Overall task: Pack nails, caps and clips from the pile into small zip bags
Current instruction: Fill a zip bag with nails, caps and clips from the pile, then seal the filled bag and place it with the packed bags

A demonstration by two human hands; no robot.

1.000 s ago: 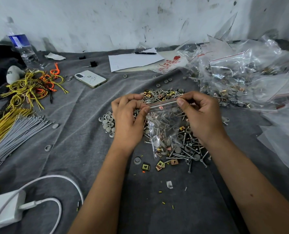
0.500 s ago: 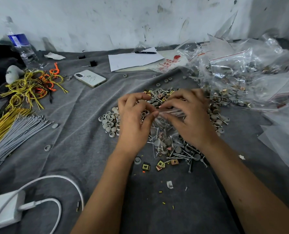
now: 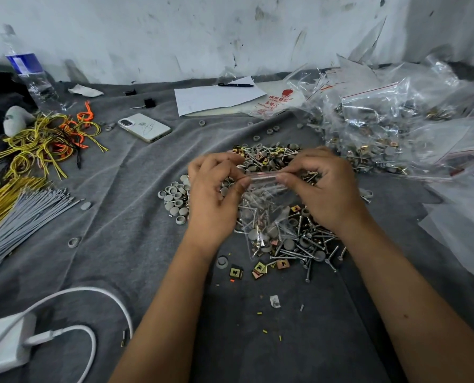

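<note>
A small clear zip bag (image 3: pixel 267 217) with nails, grey caps and brass clips inside hangs between my hands above the pile. My left hand (image 3: pixel 213 200) pinches the left end of its red-lined zip strip. My right hand (image 3: pixel 324 189) pinches the right end of the same strip. Under the bag lies the loose pile of nails (image 3: pixel 307 244), with brass clips (image 3: pixel 259 268) at its near edge. Grey caps (image 3: pixel 175 199) are heaped left of my left hand. More mixed parts (image 3: pixel 269 157) lie behind my hands.
A heap of filled zip bags (image 3: pixel 382 125) fills the back right, with clear plastic (image 3: pixel 462 211) along the right edge. A phone (image 3: pixel 144 127), paper with a pen (image 3: pixel 216 95), a water bottle (image 3: pixel 31 76), yellow and orange wires (image 3: pixel 45 139), grey ties (image 3: pixel 22 214) and a white charger (image 3: pixel 6 344) lie left and behind.
My hands came together at the middle of the bag's top half a second ago, then spread apart again along the zip strip. The bag stays over the pile.
</note>
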